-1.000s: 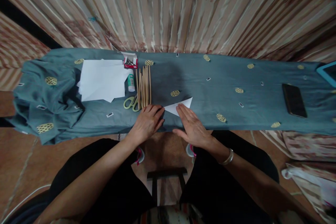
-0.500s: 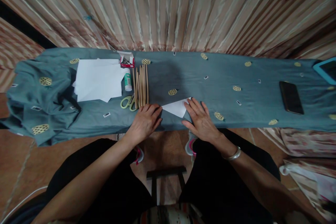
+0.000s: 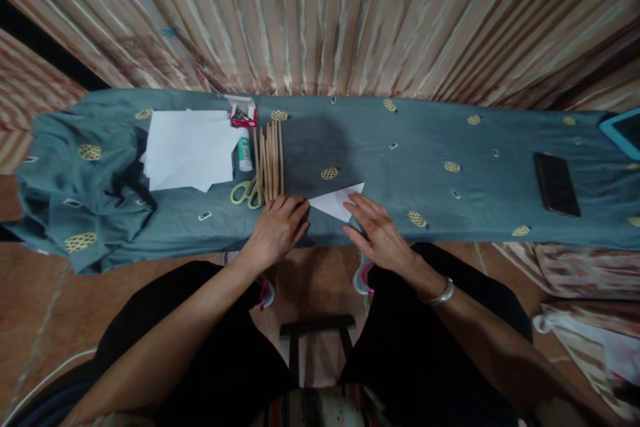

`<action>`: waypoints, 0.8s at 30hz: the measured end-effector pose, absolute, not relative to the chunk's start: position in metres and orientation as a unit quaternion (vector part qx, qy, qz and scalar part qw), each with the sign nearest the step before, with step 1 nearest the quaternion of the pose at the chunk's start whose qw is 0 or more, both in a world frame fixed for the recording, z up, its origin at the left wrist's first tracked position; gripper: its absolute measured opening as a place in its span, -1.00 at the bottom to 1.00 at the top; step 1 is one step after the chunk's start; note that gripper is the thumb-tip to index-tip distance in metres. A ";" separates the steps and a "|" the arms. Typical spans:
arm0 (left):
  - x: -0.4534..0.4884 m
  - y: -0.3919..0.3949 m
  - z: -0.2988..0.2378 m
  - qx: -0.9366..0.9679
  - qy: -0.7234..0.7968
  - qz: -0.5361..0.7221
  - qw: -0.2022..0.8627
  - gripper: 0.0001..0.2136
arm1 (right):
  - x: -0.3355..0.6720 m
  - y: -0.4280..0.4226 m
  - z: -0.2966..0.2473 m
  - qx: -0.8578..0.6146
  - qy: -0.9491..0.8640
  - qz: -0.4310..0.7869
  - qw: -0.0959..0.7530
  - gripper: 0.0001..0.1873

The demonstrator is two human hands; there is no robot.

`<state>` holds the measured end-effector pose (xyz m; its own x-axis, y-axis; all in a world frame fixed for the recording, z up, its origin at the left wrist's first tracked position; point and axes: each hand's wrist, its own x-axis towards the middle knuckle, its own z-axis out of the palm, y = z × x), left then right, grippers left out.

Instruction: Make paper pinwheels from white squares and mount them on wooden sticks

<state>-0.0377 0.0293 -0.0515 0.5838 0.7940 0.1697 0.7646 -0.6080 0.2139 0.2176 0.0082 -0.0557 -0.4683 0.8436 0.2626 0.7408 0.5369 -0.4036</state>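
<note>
A white paper folded into a triangle (image 3: 336, 201) lies near the front edge of the cloth-covered table (image 3: 380, 153). My left hand (image 3: 277, 230) rests flat on the cloth at the paper's left tip, fingers together and stretched. My right hand (image 3: 379, 230) lies flat with fingers spread, its fingertips on the paper's right side. Neither hand grips anything. Just left of my left hand lie a row of wooden sticks (image 3: 271, 161) and green-handled scissors (image 3: 246, 193).
A stack of white sheets (image 3: 189, 148), a glue tube (image 3: 245, 151) and a small red box of clips (image 3: 243, 116) sit at the left. A dark phone (image 3: 556, 183) lies at the right, a teal tray edge (image 3: 623, 129) beyond it. Curtains hang behind.
My right hand slid from the middle of the folded paper to its right side, then drew back slightly. The left hand stayed in place.
</note>
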 end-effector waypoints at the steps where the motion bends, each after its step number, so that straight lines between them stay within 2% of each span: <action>1: -0.038 0.029 -0.052 0.888 0.439 0.126 0.059 -0.66 | 0.217 0.008 -0.055 -0.463 -0.850 0.111 0.224 -0.54; 9: -0.037 0.029 -0.053 0.888 0.437 0.131 0.059 -0.67 | 0.217 0.005 -0.050 -0.477 -0.833 0.105 0.262 -0.66; 15: -0.037 0.030 -0.053 0.888 0.439 0.124 0.054 -0.66 | 0.208 0.007 -0.050 -0.451 -0.849 0.083 0.262 -0.71; 24: -0.036 0.029 -0.053 0.888 0.439 0.126 0.056 -0.66 | 0.218 0.004 -0.053 -0.458 -0.844 0.113 0.255 -0.73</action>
